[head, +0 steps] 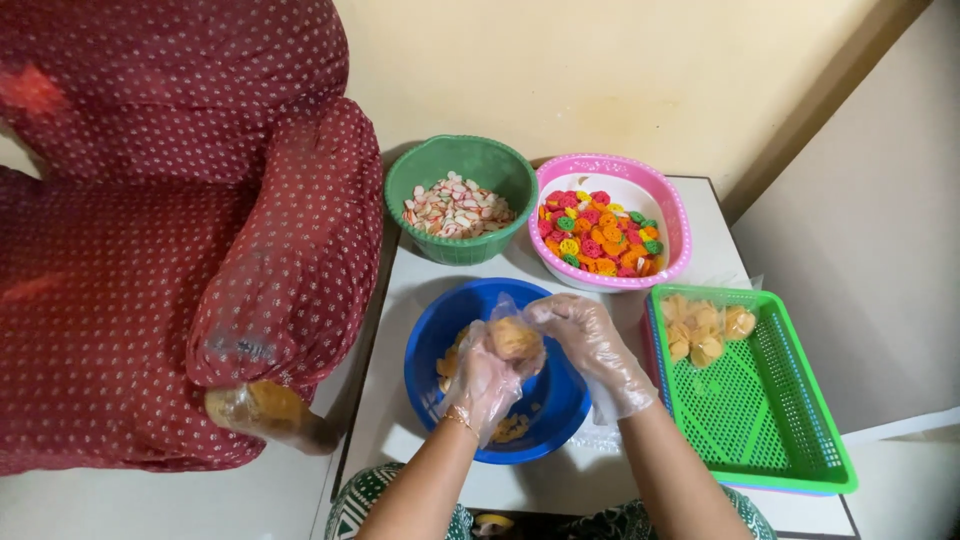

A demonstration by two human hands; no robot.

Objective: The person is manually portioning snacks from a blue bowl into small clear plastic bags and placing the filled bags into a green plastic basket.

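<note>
On white table (700,215) by yellow wall (620,70) | left hand (485,380), right hand (590,345) gripping, seemingly, bagged snacks (515,338).

glossy blue plastic bowl (425,350), perforated green plastic basket (790,420), thin clear plastic gloves (600,350)

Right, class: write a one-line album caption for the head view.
Gloved hands, left and right, bag crackers over a blue bowl.
</note>
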